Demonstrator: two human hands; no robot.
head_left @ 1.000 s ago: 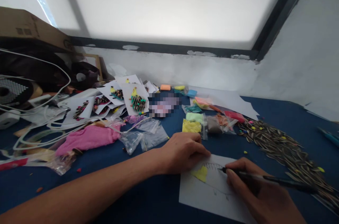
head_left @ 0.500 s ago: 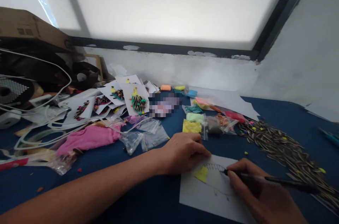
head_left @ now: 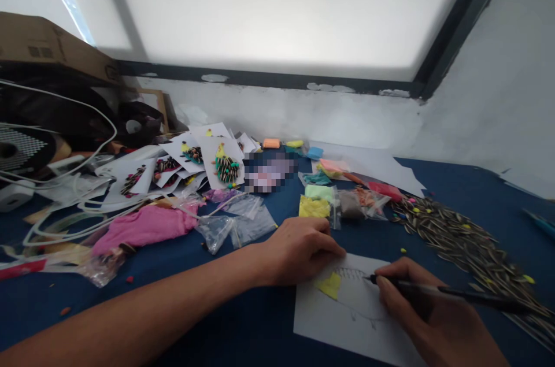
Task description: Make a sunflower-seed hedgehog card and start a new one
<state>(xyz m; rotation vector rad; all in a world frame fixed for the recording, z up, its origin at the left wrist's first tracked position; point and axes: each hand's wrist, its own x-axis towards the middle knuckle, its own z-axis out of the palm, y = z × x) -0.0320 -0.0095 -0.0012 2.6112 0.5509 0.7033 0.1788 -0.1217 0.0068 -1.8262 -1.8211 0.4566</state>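
Note:
My right hand [head_left: 433, 303] is closed around a black pen [head_left: 416, 289], its tip on a white sheet of paper [head_left: 338, 329]. Pencil-like lines on the sheet outline a rounded body with small legs, and short dark strokes run along its upper edge. A flat yellow clay patch [head_left: 330, 286] covers the left end of the outline. My left hand [head_left: 301, 248], fingers bent, rests on the sheet's upper left corner and holds it down. Its fingertips are partly hidden.
Sunflower seeds [head_left: 463, 240] spread at the right. Bagged yellow clay [head_left: 314, 207] and other colours lie beyond my hands. Left stand pink clay [head_left: 150, 227], plastic bags [head_left: 251, 219], white cables [head_left: 39, 228] and finished seed pictures [head_left: 223, 162]. Blank paper [head_left: 368, 162] lies near the wall.
The pen and my right hand have shifted slightly right along the upper outline. A few more short strokes show there. My left hand stays in place.

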